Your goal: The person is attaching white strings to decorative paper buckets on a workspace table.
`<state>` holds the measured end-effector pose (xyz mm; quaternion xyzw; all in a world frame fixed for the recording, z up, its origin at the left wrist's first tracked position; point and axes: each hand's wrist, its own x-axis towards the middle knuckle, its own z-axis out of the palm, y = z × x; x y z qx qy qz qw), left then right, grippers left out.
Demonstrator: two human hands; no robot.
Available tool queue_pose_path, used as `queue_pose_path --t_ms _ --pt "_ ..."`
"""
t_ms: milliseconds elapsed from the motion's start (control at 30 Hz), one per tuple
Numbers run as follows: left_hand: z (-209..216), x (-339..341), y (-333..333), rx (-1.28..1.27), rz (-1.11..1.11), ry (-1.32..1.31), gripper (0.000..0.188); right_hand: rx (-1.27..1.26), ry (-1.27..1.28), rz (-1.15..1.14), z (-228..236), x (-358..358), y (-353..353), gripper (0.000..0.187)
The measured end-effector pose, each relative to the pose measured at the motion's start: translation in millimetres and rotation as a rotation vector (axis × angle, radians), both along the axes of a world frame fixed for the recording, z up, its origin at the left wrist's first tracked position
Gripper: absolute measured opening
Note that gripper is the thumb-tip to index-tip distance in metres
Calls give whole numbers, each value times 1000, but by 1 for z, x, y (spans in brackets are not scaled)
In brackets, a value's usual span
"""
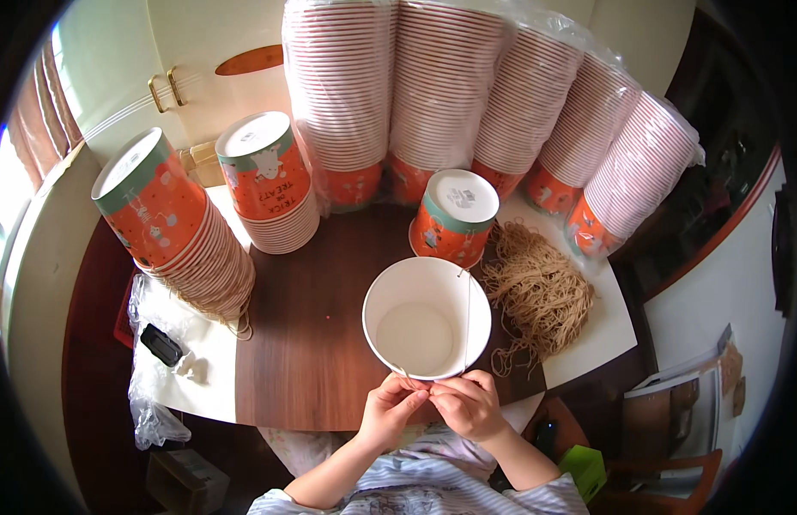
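A paper bucket (415,330), white inside, is tipped with its mouth toward me near the table's front edge. A thin tan cord (468,322) runs from a knot at its far right rim across the opening to the near rim. At that near rim my left hand (391,414) and my right hand (469,407) meet, both closed with fingertips pinched together on the cord. The cord's end between the fingers is mostly hidden. Just behind stands an upside-down orange bucket (454,219) with a green band.
A heap of loose tan cords (540,287) lies to the right. Tall bagged stacks of buckets (445,94) line the back. At left stand a nested stack with cords (179,227) and a shorter stack (265,184). A small black case (161,344) rests beside clear plastic wrap (154,422).
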<state>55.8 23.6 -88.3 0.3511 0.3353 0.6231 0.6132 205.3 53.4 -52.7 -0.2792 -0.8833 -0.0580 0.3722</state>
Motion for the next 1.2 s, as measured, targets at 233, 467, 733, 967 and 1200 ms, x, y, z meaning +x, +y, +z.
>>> queue_pose_path --t_ms 233,467,733,967,1200 --pt "6 -5 -2 -234 -71 -284 9 -23 -82 -17 7 -2 -6 18" --pt "8 1 -8 -202 -2 -218 9 -21 -140 -87 11 -7 -11 14" --pt "2 2 -8 -239 -7 -244 4 -50 -104 -72 11 -9 -9 12" --pt "7 -16 2 -298 -55 -423 4 -109 -71 -2 13 -3 -1 7" --pt "17 -37 13 -288 -61 -336 6 -46 -115 -52 13 29 19 11"
